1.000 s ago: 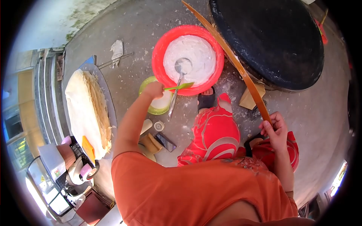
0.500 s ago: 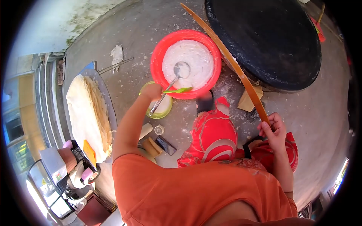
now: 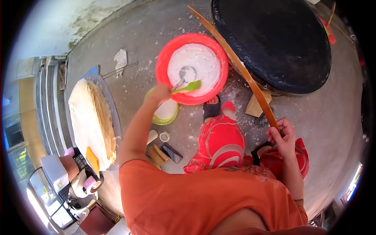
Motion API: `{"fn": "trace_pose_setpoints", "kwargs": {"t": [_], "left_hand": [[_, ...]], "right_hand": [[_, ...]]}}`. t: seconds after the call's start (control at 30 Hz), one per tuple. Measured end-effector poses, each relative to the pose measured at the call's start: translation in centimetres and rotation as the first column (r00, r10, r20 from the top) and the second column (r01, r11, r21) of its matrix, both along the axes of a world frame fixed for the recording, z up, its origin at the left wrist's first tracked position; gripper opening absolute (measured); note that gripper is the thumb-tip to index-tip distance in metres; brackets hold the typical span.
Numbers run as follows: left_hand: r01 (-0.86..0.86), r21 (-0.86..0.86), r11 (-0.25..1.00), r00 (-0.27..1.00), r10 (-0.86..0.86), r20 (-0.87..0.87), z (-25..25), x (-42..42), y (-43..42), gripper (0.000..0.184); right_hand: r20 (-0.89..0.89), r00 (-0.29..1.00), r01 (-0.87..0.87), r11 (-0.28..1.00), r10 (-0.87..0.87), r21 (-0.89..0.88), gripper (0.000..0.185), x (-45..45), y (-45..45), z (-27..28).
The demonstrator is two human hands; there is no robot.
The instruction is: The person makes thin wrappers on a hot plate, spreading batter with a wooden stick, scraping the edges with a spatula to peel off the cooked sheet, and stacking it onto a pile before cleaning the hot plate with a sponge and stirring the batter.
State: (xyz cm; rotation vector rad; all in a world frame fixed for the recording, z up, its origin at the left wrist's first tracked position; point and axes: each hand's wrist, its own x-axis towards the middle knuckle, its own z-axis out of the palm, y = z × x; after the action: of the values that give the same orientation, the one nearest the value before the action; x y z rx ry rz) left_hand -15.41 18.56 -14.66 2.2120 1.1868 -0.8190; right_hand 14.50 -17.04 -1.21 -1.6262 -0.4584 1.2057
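Note:
My left hand (image 3: 160,94) is closed on a green spatula (image 3: 190,86), whose blade is over the near side of a red basin (image 3: 162,53) of thick white batter (image 3: 203,58). A metal ladle (image 3: 188,73) rests with its bowl on the batter. Its handle runs to my left hand, which hides the rest; I cannot tell whether the fingers grip it too. My right hand (image 3: 284,135) is wrapped round the near end of a long, thin wooden strip (image 3: 250,80), which slants up past the basin and in front of a large round black griddle (image 3: 274,43).
A light green bowl (image 3: 171,118) holding something white stands below my left hand. On the left, a stack of thin flatbreads (image 3: 88,121) lies on a round tray (image 3: 114,111). A phone (image 3: 171,152), a cardboard piece (image 3: 157,154) and a wooden block (image 3: 256,105) are on the floor.
My left hand has moved slightly right with the spatula, whose blade has turned and risen. The ladle handle, visible before, is now mostly hidden by that hand. The wooden strip has barely moved.

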Motion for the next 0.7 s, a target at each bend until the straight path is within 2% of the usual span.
{"fn": "trace_pose_setpoints", "kwargs": {"t": [0.07,0.13,0.17,0.23,0.27,0.3,0.33,0.37,0.4,0.43,0.47,0.53,0.6,0.67,0.7], "left_hand": [[-0.031,0.043,0.999,0.98,0.022,0.197,-2.5,-0.1,-2.7,0.018],[-0.042,-0.015,0.999,0.958,0.045,0.282,-3.3,0.9,-5.6,0.018],[-0.047,-0.015,0.999,0.957,0.049,0.285,-3.8,1.2,-6.3,0.018],[0.063,0.165,0.984,0.994,-0.076,0.073,-4.3,1.3,-7.2,0.017],[0.058,0.171,0.984,0.994,-0.072,0.078,-3.3,1.4,-7.4,0.017],[-0.201,0.018,0.979,0.966,0.195,0.171,-1.5,1.5,-7.5,0.017],[-0.428,-0.155,0.89,0.864,0.454,0.218,-0.3,1.2,-7.7,0.018],[-0.429,-0.149,0.891,0.864,0.453,0.222,-0.4,0.2,-7.8,0.018],[-0.578,-0.444,0.685,0.624,0.722,0.3,-0.7,-1.2,-7.9,0.02],[-0.579,-0.71,0.4,0.313,0.914,0.26,-0.9,-2.6,-7.9,0.023],[-0.582,-0.706,0.404,0.308,0.913,0.268,0.2,-3.4,-8.1,0.023],[-0.396,-0.918,-0.004,-0.039,0.999,0.013,2.9,-4.9,-8.7,0.03],[-0.347,-0.938,0.005,-0.094,0.995,0.04,2.9,-7.8,-9.0,0.033],[-0.249,-0.968,0.007,-0.259,0.963,0.073,3.2,-10.3,-9.3,0.033],[-0.36,-0.933,-0.031,-0.401,0.907,0.125,3.0,-10.9,-9.6,0.027]], "right_hand": [[0.003,1.0,-0.015,1.0,0.015,-0.008,0.008,-0.1,0.1,0.0],[0.017,1.0,-0.018,1.0,0.017,0.019,0.008,-0.2,0.2,-0.1],[0.021,1.0,-0.022,1.0,0.022,0.019,0.008,-0.2,0.2,-0.1],[0.007,1.0,-0.013,1.0,0.013,-0.001,0.008,-0.3,0.4,-0.1],[0.012,1.0,-0.017,1.0,0.017,0.005,0.008,-0.3,0.4,-0.1],[0.021,1.0,-0.021,1.0,0.021,0.002,0.008,-0.3,0.4,-0.1],[0.028,0.999,-0.024,1.0,0.024,-0.001,0.008,-0.4,0.3,-0.1],[0.029,0.999,-0.025,1.0,0.024,0.006,0.008,-0.5,0.2,-0.1],[0.032,0.999,-0.021,1.0,0.021,0.009,0.008,-0.4,0.2,-0.2],[0.034,0.999,-0.018,1.0,0.018,0.011,0.008,-0.4,0.2,-0.2],[0.033,0.999,-0.024,0.999,0.024,0.021,0.008,-0.4,0.1,-0.3],[0.014,1.0,-0.005,1.0,0.005,0.022,0.008,-0.6,0.1,-0.4],[0.017,1.0,-0.021,1.0,0.02,0.022,0.008,-0.8,0.1,-0.4],[0.019,0.999,-0.034,0.999,0.034,0.021,0.008,-1.0,0.1,-0.4],[0.03,0.999,-0.035,0.999,0.035,0.016,0.008,-1.1,0.1,-0.4]]}}
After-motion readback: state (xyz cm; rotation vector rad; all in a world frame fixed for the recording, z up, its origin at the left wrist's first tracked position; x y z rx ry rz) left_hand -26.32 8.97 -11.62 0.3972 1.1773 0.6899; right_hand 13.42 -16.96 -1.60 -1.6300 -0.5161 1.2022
